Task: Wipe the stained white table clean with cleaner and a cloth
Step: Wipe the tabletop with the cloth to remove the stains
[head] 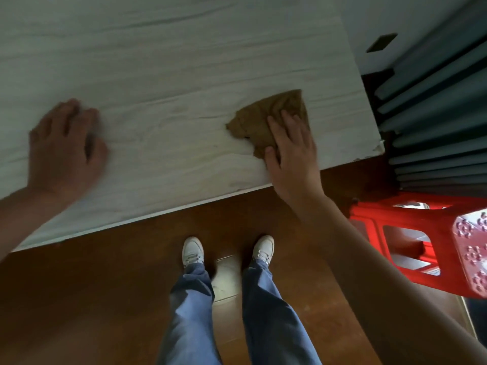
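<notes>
I see my right hand [290,156] flat, fingers straight and spread, pressing the cloth [258,122] onto the table [158,61]. The cloth shows ahead and left of its fingers. My left hand [66,148], blurred, rests palm-down, holding nothing, well apart.

Right hand [292,154] seemingly presses cloth [263,114] onto table [158,61]
</notes>
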A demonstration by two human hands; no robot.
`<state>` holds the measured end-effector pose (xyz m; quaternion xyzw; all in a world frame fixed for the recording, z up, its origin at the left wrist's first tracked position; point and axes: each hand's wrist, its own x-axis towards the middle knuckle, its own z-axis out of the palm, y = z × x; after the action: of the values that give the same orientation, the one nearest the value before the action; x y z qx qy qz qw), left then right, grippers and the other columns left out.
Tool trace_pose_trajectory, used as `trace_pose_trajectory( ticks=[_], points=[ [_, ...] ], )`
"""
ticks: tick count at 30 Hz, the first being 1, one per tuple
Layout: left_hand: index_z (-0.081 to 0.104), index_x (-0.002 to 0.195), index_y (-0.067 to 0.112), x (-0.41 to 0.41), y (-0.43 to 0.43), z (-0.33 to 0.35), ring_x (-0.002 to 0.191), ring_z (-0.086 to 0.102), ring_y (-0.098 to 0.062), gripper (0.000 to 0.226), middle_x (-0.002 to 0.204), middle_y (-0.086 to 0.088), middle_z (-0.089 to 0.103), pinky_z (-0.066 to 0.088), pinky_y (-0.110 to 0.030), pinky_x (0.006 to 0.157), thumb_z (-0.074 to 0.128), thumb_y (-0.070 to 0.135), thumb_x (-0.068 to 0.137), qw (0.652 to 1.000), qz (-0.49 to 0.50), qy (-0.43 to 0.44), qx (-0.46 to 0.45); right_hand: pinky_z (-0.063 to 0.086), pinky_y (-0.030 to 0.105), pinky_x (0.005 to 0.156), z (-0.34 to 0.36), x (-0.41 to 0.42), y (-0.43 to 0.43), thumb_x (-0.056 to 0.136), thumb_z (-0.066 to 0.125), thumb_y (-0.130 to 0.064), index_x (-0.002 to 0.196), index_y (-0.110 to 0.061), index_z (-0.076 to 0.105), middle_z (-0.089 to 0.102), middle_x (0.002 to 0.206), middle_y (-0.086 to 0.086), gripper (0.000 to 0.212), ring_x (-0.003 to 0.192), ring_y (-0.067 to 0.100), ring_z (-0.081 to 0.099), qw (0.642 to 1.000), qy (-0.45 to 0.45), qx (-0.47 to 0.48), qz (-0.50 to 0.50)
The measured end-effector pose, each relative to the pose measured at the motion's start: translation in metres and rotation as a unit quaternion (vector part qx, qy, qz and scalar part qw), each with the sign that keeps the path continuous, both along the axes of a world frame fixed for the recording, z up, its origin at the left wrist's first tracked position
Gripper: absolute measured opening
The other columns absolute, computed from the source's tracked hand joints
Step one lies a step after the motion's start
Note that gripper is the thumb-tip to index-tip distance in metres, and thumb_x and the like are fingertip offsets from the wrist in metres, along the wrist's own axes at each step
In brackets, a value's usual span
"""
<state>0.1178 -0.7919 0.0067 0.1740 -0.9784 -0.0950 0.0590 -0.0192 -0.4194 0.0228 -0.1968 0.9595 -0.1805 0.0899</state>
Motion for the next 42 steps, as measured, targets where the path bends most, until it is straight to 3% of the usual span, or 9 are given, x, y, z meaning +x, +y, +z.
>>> trace_pose_trajectory(
  ticks=[5,11,20,26,30,36,42],
  points=[
    [0.054,0.142,0.013,-0.022,0.104,0.016,0.142,0.042,-0.035,0.05,0.154,-0.015,0.048,0.028,-0.043,0.118,0.05,0.025,0.093,0.997,0.009,0.043,0.071,0.018,0.042,0.125,-0.003,0.002,0.063,0.103,0.044,-0.032,0.156,-0.024,0.036,0.027,0.165,0.0,0.054,0.154,0.021,0.018,0.999,0.017,-0.005,0.036],
    [0.045,0.151,0.014,-0.071,0.182,0.02,0.153,0.028,-0.038,0.055,0.164,-0.017,0.033,0.017,-0.055,0.125,0.043,0.035,0.1,0.997,-0.07,-0.009,0.039,0.017,0.043,0.124,0.001,-0.029,0.124,0.103,0.045,-0.032,0.156,-0.026,0.035,0.026,0.165,-0.002,0.055,0.154,0.021,0.016,1.0,0.017,-0.005,-0.018],
    [0.05,0.144,0.016,-0.069,0.138,-0.007,0.148,0.035,-0.037,0.049,0.157,-0.016,0.042,0.025,-0.048,0.12,0.04,0.035,0.1,1.0,0.002,0.023,0.021,0.007,0.048,0.126,-0.003,-0.03,0.103,0.1,0.045,-0.025,0.158,-0.023,0.03,0.02,0.167,0.005,0.06,0.155,0.028,0.011,0.998,0.006,0.008,-0.068],
    [0.051,0.143,0.02,-0.07,0.132,-0.019,0.145,0.038,-0.035,0.048,0.156,-0.014,0.044,0.025,-0.044,0.119,0.043,0.036,0.098,0.998,0.002,0.057,0.023,-0.001,0.046,0.126,-0.002,0.018,0.052,0.101,0.042,-0.028,0.159,-0.023,0.027,0.017,0.168,0.006,0.06,0.156,0.027,0.005,0.999,-0.01,-0.01,0.052],
    [0.051,0.143,0.021,-0.071,0.132,-0.021,0.145,0.038,-0.035,0.049,0.156,-0.013,0.043,0.024,-0.041,0.119,0.042,0.037,0.098,0.998,0.008,0.062,0.028,0.003,0.042,0.128,-0.004,0.021,0.051,0.102,0.043,-0.027,0.157,-0.024,0.032,0.022,0.167,0.002,0.056,0.156,0.022,0.008,0.996,-0.016,-0.033,0.086],
    [0.05,0.145,0.02,-0.07,0.128,-0.022,0.147,0.037,-0.036,0.052,0.158,-0.012,0.041,0.026,-0.045,0.119,0.041,0.038,0.097,0.998,0.009,0.05,0.023,0.018,0.046,0.125,-0.003,-0.024,0.087,0.099,0.045,-0.03,0.155,-0.026,0.036,0.026,0.166,-0.002,0.057,0.155,0.021,0.014,1.0,-0.004,-0.022,-0.008],
    [0.046,0.15,0.02,-0.07,0.13,-0.018,0.148,0.033,-0.036,0.055,0.16,-0.012,0.038,0.026,-0.049,0.118,0.037,0.04,0.099,0.999,0.012,0.029,0.017,0.012,0.046,0.126,-0.002,-0.081,0.098,0.103,0.044,-0.032,0.159,-0.026,0.026,0.017,0.168,-0.001,0.06,0.155,0.024,0.009,1.0,-0.008,0.021,-0.022]
  ],
)
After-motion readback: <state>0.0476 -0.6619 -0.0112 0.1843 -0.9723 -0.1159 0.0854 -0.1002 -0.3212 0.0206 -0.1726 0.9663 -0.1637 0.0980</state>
